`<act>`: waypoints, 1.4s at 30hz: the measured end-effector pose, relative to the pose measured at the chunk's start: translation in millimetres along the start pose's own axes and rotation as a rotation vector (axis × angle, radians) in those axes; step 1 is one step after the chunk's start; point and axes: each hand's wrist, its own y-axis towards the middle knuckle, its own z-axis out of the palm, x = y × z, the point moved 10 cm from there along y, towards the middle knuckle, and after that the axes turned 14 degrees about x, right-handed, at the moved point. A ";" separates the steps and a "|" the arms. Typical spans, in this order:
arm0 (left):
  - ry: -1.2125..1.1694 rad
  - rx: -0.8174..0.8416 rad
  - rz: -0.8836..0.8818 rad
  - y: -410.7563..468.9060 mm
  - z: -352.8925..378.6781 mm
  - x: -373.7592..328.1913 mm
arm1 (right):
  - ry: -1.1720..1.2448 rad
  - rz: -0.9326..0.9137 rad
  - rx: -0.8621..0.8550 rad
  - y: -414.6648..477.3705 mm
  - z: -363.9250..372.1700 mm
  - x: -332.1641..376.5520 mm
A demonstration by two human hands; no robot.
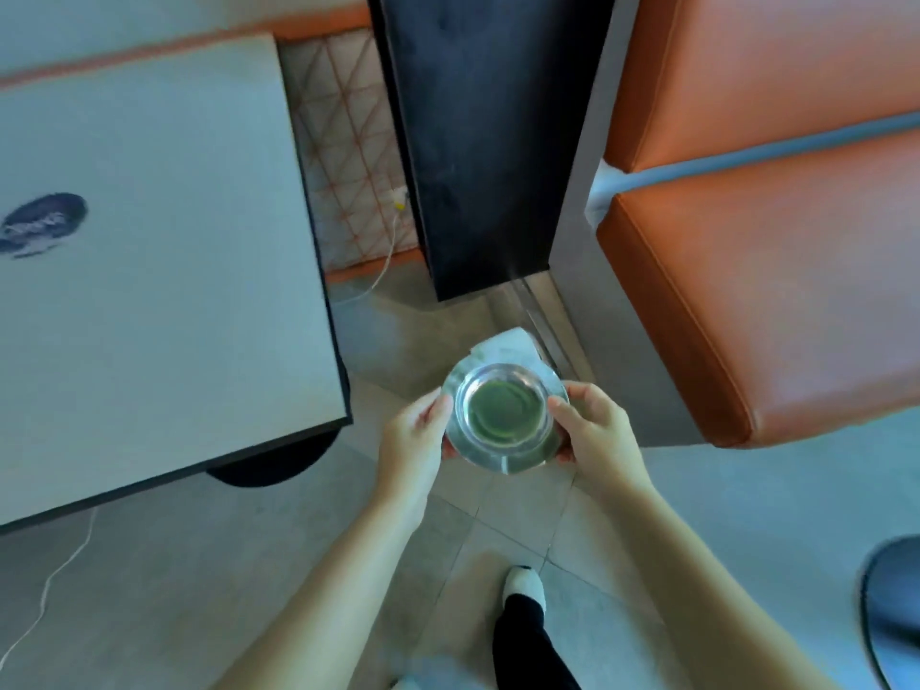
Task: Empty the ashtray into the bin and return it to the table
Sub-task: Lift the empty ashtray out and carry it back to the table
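Note:
A round clear glass ashtray (504,416) with a greenish bottom is held level above the tiled floor, in the middle of the view. My left hand (415,430) grips its left rim and my right hand (595,428) grips its right rim. Its bowl looks bare, with no ash that I can make out. Just beyond the ashtray, partly hidden by it, a white object (508,347) stands on the floor; whether it is the bin I cannot tell. The pale square table (159,271) with a dark logo (42,224) lies to the left of my hands.
A black pillar (483,141) rises straight ahead. An orange padded bench (756,271) fills the right side. A white cable (50,585) trails over the floor at the lower left. A dark round base (896,605) sits at the right edge. My foot (523,587) is below my hands.

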 end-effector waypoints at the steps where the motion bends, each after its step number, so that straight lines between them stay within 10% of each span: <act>1: -0.017 -0.009 0.000 -13.7 -5.2 -3.2 | 0.012 -0.009 0.005 -11.7 6.6 4.3; 23: -0.163 -0.409 0.349 -352.9 -418.1 -91.2 | 0.030 -0.328 0.600 -197.8 483.6 162.5; 42: -0.210 -0.614 0.287 -222.9 -717.9 -173.9 | -0.107 -0.274 0.848 -25.3 765.8 263.2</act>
